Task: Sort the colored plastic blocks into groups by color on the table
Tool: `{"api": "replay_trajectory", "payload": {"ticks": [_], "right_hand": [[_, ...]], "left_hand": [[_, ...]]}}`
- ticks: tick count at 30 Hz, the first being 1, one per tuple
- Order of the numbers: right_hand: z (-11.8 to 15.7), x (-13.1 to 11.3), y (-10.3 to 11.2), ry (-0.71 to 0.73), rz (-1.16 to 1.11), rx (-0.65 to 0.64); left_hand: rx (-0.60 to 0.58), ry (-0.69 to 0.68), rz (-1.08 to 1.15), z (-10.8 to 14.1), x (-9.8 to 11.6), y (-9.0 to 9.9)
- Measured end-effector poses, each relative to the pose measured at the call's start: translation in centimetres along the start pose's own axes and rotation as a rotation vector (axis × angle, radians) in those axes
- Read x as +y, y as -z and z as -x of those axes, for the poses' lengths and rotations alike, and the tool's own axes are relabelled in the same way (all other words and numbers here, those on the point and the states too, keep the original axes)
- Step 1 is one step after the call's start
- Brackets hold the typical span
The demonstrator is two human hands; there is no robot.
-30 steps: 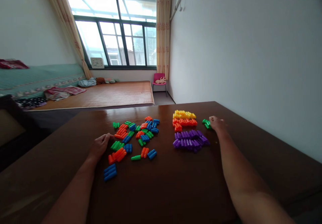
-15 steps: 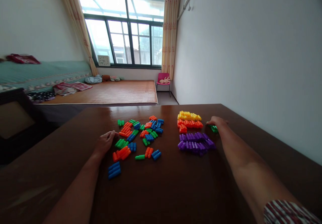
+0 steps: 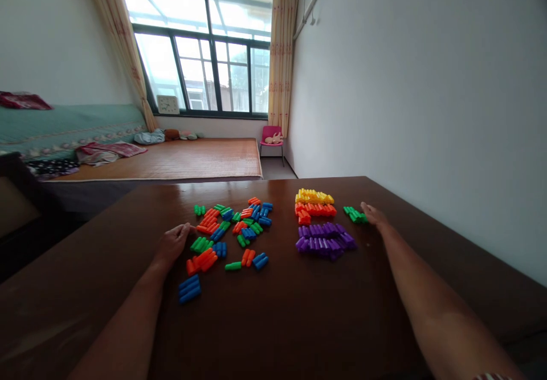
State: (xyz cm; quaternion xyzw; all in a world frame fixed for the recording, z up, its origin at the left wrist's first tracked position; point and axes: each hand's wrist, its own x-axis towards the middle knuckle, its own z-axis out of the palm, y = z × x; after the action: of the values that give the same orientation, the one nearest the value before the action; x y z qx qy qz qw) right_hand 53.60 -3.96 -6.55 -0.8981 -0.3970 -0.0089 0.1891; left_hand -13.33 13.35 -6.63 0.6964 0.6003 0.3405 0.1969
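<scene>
My left hand (image 3: 173,242) rests on the table at the left, its fingers curled together beside a mixed group of plastic toy pieces; I see nothing in them. Nearest its fingertips are orange pieces (image 3: 207,221) and green pieces (image 3: 201,245). At the right, my right hand (image 3: 374,216) is open at the edge of a small set of green pieces (image 3: 354,215), fingers stretched out; whether it touches them I cannot tell. To its left lie rows of yellow pieces (image 3: 314,196), orange pieces (image 3: 317,209) and purple pieces (image 3: 325,240).
Blue pieces (image 3: 189,289) lie apart near the front left of the dark brown table (image 3: 273,323). A white wall (image 3: 410,84) runs along the right side. Beyond the table stand a bed (image 3: 205,158) and a pink chair (image 3: 272,134).
My right hand has drawn back from over the green pieces, which now show more fully. The whole view has shifted slightly; my left hand stays beside the mixed group.
</scene>
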Motion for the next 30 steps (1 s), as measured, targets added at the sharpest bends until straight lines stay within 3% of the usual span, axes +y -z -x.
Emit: {"api": "replay_trajectory", "payload": {"ticks": [9, 12, 21, 30], "right_hand": [[1.6, -1.7, -2.9, 0.184, -0.015, -0.039], [2.1, -2.1, -3.0, 0.222, 0.017, -0.035], [4.9, -3.5, -2.2, 0.155, 0.086, -0.025], [5.0, -4.2, -1.6, 0.189, 0.085, -0.117]], "left_hand": [[-0.001, -0.018, 0.026, 0.1, -0.2, 0.1], [0.008, 0.000, 0.016, -0.1, -0.4, 0.0], [0.008, -0.008, -0.004, -0.2, -0.5, 0.0], [-0.005, 0.002, 0.030, -0.2, -0.9, -0.2]]}}
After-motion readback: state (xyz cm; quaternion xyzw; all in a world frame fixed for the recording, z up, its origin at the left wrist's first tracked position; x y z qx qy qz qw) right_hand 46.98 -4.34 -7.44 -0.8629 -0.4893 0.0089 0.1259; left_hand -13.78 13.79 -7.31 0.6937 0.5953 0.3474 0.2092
